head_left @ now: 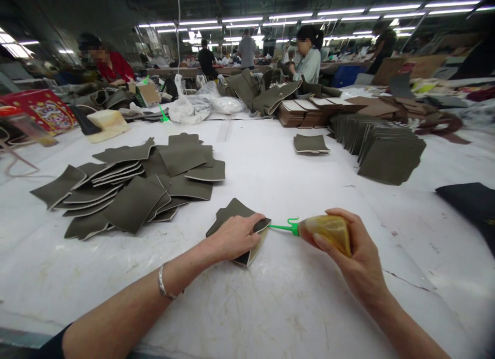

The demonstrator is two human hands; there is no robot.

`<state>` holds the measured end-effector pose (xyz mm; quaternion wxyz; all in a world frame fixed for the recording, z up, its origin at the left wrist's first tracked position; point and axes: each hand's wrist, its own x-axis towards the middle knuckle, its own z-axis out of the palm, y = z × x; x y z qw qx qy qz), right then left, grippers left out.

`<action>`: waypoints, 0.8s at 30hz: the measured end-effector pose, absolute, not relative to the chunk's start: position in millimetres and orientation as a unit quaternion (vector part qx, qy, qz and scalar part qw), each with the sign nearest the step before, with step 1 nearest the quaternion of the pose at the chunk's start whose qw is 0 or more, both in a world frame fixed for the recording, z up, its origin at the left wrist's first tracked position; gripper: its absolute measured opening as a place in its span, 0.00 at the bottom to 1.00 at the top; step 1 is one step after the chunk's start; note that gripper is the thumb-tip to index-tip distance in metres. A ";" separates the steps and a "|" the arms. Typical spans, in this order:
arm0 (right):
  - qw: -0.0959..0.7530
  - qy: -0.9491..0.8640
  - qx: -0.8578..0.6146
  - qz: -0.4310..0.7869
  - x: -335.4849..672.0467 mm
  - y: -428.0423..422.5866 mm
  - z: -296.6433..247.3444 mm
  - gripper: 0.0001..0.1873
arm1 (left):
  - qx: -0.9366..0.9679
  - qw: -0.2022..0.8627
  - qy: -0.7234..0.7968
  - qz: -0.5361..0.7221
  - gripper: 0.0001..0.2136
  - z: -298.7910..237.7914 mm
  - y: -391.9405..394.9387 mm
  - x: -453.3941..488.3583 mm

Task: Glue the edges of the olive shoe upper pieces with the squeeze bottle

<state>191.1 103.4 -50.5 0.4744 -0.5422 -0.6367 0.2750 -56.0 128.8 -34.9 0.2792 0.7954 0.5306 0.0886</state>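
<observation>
My left hand [235, 238] presses down on a dark olive leather piece [232, 212] lying on the white table [270, 297], fingers curled over its right edge, where a pale underside shows. My right hand [348, 250] grips a yellow squeeze bottle [328, 231]. Its green nozzle [284, 227] points left and its tip touches the edge of the piece beside my left fingers.
A spread of several olive pieces [131, 189] lies at the left. A small stack [311, 143] and a fanned row of pieces [381, 145] sit at the far right. Other people work at the table's far side amid bags and boxes. A dark piece [469, 201] lies at the right edge.
</observation>
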 end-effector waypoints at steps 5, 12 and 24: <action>0.458 -0.617 -0.553 0.322 191.9 99.5 -55.0 0.24 | 0.798 0.276 0.529 0.087 0.24 -35.7 126.0 -56.3; 0.471 -0.563 -0.547 0.402 194.5 100.0 -61.4 0.24 | 0.798 0.273 0.528 0.096 0.24 -36.1 122.8 -57.1; 0.461 -0.573 -0.555 0.389 192.1 90.6 -63.4 0.24 | 0.811 0.235 0.527 0.096 0.22 -37.9 119.4 -56.9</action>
